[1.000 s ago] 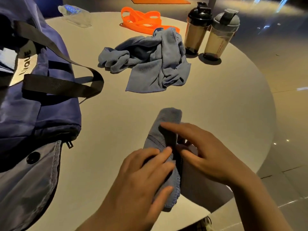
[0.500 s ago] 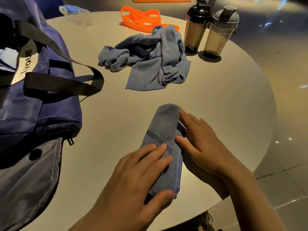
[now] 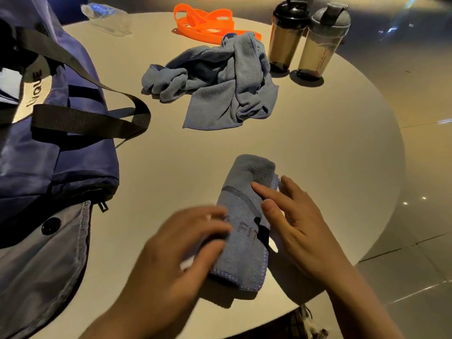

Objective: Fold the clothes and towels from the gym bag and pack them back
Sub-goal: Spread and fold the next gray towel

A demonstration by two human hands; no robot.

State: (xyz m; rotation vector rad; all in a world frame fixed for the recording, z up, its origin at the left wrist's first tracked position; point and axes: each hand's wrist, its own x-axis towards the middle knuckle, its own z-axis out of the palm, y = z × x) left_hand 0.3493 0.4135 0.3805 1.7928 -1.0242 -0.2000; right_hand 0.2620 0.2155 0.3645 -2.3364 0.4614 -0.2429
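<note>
Folded towel (image 3: pixel 244 216): blue-grey, folded into a narrow long packet, lay flat on the near part of the round table (image 3: pixel 318 155), its length running away from the person. Dark lettering, partly covered, showed on its upper face, and a dark band crossed it.

Left hand (image 3: pixel 176 255): blurred; fingers straight and loosely spread, resting on the left near part of the folded towel. Nothing was gripped.

Right hand (image 3: pixel 293 226): fingers extended and slightly apart, lying against the right edge of the folded towel, the forefinger and thumb on its top. It pressed rather than pinched.

Second towel (image 3: pixel 215 81): same blue-grey cloth, unfolded and crumpled in a heap at the middle of the table, well apart from the folded one.

Gym bag (image 3: pixel 44 133): navy, with black webbing handles (image 3: pixel 85 118), stood on the left side of the table; a grey panel with a snap and a zip pull lay at its near end. Whether it was unzipped could not be told.

Orange straps (image 3: pixel 208 23): looped, lay at the far side, just behind the second towel.

Two shaker bottles: one with a black lid (image 3: pixel 286 37), one with a grey lid (image 3: pixel 322 42), upright, side by side, just right of the crumpled heap.

Clear plastic bottle (image 3: pixel 105 15): lay on its side at the far left edge.
</note>
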